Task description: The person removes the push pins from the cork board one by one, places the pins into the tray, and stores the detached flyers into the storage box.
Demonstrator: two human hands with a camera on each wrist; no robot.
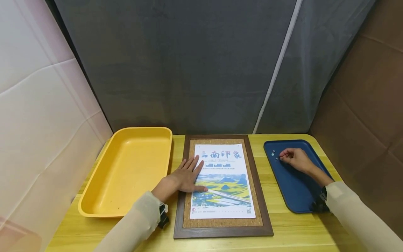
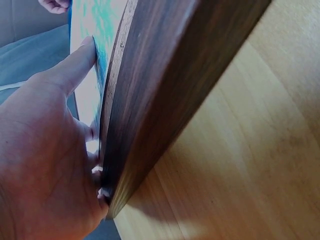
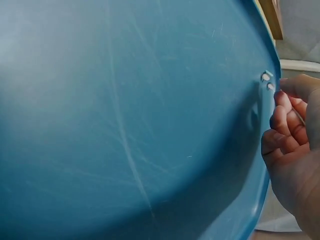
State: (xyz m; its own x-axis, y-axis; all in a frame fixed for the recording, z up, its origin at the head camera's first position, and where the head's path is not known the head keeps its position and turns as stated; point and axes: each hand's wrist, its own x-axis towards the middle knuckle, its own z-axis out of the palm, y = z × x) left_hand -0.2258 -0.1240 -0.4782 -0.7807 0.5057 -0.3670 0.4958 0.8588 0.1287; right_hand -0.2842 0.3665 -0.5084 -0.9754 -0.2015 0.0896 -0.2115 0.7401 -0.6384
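Note:
A printed poster (image 1: 220, 206) lies on a cork board (image 1: 226, 224) with a dark wooden frame (image 1: 223, 232). My left hand (image 1: 186, 175) rests on the poster's left side, fingers spread; in the left wrist view its thumb (image 2: 80, 62) touches the printed picture. Small dots, like pin heads, show at the poster's top corners. Over the upper part of a blue tray (image 1: 302, 189), my right hand (image 1: 296, 159) has its fingers curled and fingertips close together. Beside them lie several small pale pieces (image 3: 265, 77), perhaps thumbtacks. Whether anything sits between the fingertips is hidden.
A yellow tray (image 1: 135, 168) stands left of the board, its rim close to my left forearm. All stand on a wooden table (image 1: 220, 245). Grey cloth (image 1: 176, 70) hangs behind, with pale cloth (image 1: 37, 105) on the left and brown cloth (image 1: 365, 105) on the right.

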